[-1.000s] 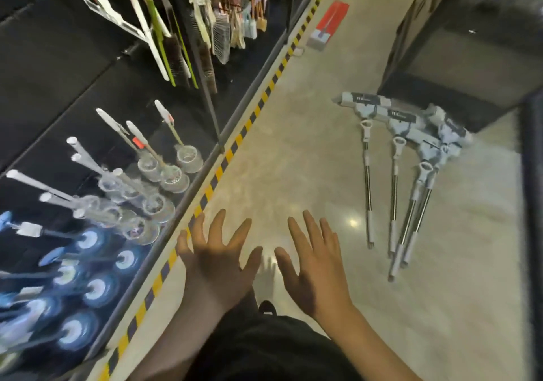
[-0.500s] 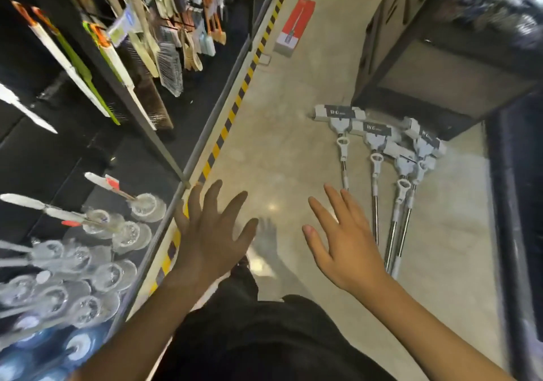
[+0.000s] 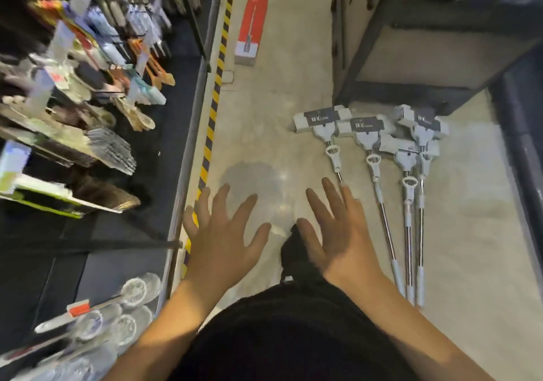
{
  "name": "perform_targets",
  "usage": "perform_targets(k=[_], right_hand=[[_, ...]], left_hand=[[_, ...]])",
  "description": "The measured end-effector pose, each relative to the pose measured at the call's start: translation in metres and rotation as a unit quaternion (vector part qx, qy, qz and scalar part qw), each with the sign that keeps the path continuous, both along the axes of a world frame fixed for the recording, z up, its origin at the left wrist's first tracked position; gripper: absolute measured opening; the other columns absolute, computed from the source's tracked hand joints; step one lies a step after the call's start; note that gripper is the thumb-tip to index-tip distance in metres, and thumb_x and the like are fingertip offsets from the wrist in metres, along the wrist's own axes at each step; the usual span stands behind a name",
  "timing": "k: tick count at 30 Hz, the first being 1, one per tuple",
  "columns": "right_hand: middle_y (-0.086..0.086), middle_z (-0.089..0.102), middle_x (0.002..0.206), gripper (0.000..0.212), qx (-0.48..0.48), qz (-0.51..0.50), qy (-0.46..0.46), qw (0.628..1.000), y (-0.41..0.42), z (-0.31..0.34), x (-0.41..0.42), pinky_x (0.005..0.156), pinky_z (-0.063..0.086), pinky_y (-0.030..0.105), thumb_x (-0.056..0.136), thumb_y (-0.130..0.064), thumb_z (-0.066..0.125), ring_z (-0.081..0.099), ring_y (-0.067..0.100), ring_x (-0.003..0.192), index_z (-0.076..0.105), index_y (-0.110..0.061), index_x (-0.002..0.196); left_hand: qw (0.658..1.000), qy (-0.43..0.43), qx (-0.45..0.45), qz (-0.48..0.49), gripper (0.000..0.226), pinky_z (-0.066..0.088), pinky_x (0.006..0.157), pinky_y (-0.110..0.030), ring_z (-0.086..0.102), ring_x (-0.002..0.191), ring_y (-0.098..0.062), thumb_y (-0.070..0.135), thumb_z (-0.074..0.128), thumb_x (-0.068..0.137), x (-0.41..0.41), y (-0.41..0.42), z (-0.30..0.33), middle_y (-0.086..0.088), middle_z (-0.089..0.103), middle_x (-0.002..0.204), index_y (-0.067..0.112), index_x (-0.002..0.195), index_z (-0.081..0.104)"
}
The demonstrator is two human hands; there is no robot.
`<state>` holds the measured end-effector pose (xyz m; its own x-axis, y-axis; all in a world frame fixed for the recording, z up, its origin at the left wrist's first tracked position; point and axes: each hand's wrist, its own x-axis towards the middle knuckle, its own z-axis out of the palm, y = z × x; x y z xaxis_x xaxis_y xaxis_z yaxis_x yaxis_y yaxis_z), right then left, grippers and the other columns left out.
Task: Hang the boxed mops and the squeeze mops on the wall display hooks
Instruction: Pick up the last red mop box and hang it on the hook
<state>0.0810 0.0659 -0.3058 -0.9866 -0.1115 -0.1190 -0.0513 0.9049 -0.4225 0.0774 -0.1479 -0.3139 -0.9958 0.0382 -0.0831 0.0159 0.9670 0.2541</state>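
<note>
Several grey squeeze mops (image 3: 373,157) lie side by side on the beige floor at the right, heads away from me and metal handles toward me. A red and white boxed mop (image 3: 251,26) lies flat on the floor farther up the aisle, beside the striped line. My left hand (image 3: 223,239) and my right hand (image 3: 338,231) are both held out palm down above the floor with fingers spread and nothing in them. The right hand hovers just left of the mop handles, apart from them.
A dark wall display (image 3: 102,101) with hanging brushes, brooms and toilet brushes runs along the left, edged by a yellow and black striped floor line (image 3: 216,92). A dark shelving unit (image 3: 426,57) stands at the right, behind the mop heads.
The view has advanced along the aisle, so the squeeze mops and the red box look nearer. Both hands stay spread and empty, and the right hand now reaches beside the mop handles.
</note>
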Motion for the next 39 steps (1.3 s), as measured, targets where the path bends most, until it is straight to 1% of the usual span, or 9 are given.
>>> perform_targets(k=[4,10,12,15,18,22,27,33,39], right_hand=[[0.002,0.016,0.171,0.081,0.016,-0.034,-0.064,0.997,0.008,0.011,-0.097,0.128,0.008,0.054,0.095,-0.071,0.007,0.005,0.033,0.159,0.032,-0.030,0.160],[0.019,0.043,0.159,0.074,0.048,-0.024,-0.051,0.997,0.038,0.012,-0.233,0.117,0.032,0.064,0.103,-0.065,0.017,0.034,0.051,0.146,0.053,-0.021,0.150],[0.021,0.044,0.158,0.071,0.058,-0.009,-0.045,0.997,0.043,0.014,-0.275,0.117,0.032,0.064,0.103,-0.063,0.021,0.035,0.051,0.145,0.053,-0.019,0.149],[0.013,0.030,0.167,0.080,0.081,-0.004,-0.067,0.994,0.040,0.007,-0.334,0.123,0.020,0.058,0.098,-0.069,0.008,0.022,0.045,0.153,0.044,-0.026,0.155],[0.008,0.028,0.169,0.090,0.086,-0.011,-0.070,0.994,0.020,-0.005,-0.393,0.123,0.019,0.055,0.093,-0.074,-0.006,0.022,0.042,0.154,0.041,-0.030,0.157],[0.015,0.047,0.157,0.073,0.070,-0.040,-0.022,0.996,-0.011,-0.011,-0.472,0.113,0.037,0.058,0.104,-0.066,0.015,0.042,0.048,0.142,0.057,-0.024,0.146],[0.023,0.051,0.151,0.065,0.029,-0.107,0.042,0.993,-0.024,-0.003,-0.573,0.115,0.033,0.056,0.106,-0.058,0.029,0.043,0.047,0.136,0.064,-0.014,0.137],[0.009,0.028,0.168,0.082,0.013,-0.159,-0.035,0.987,-0.033,0.014,-0.688,0.123,0.020,0.054,0.093,-0.071,0.017,0.018,0.040,0.156,0.046,-0.026,0.154],[0.005,0.018,0.171,0.083,0.004,-0.139,-0.065,0.988,-0.042,0.000,-0.821,0.126,0.012,0.052,0.093,-0.072,0.010,0.008,0.034,0.158,0.034,-0.030,0.159]], left_hand=[[1.000,-0.005,-0.013,0.022,0.064,0.017,0.117,-0.064,0.024,0.152,-0.036,0.072,0.029,0.092,-0.097,0.019,0.016,-0.003,0.041,0.158,0.044,0.144,0.054],[0.998,0.039,0.007,0.046,0.061,0.019,0.116,-0.066,0.026,0.150,-0.040,0.067,0.036,0.094,-0.239,0.027,0.039,-0.008,0.043,0.157,0.038,0.143,0.057],[0.997,0.036,0.030,0.060,0.061,0.017,0.116,-0.066,0.023,0.151,-0.040,0.066,0.040,0.094,-0.269,0.025,0.036,-0.009,0.041,0.158,0.036,0.143,0.058],[0.997,-0.018,0.023,0.077,0.065,0.017,0.117,-0.064,0.021,0.152,-0.039,0.069,0.035,0.090,-0.311,0.016,0.019,-0.008,0.038,0.160,0.040,0.145,0.054],[0.995,-0.027,0.007,0.094,0.065,0.031,0.109,-0.069,0.040,0.142,-0.044,0.068,0.040,0.085,-0.360,0.000,-0.002,-0.012,0.051,0.151,0.035,0.136,0.065],[0.994,-0.069,-0.014,0.089,0.070,0.035,0.107,-0.069,0.044,0.140,-0.045,0.073,0.038,0.084,-0.450,-0.039,-0.009,-0.013,0.054,0.150,0.038,0.139,0.062],[1.000,0.000,-0.008,0.017,0.069,0.035,0.104,-0.073,0.043,0.138,-0.052,0.067,0.045,0.087,-0.592,-0.086,0.003,-0.018,0.052,0.148,0.029,0.142,0.061],[0.999,0.044,-0.004,-0.025,0.067,0.030,0.106,-0.074,0.038,0.141,-0.052,0.064,0.046,0.089,-0.753,-0.103,0.030,-0.019,0.048,0.150,0.025,0.141,0.060],[1.000,-0.014,0.013,0.019,0.067,0.015,0.118,-0.067,0.016,0.153,-0.042,0.071,0.035,0.091,-0.859,-0.093,0.019,-0.011,0.030,0.164,0.040,0.150,0.040]])
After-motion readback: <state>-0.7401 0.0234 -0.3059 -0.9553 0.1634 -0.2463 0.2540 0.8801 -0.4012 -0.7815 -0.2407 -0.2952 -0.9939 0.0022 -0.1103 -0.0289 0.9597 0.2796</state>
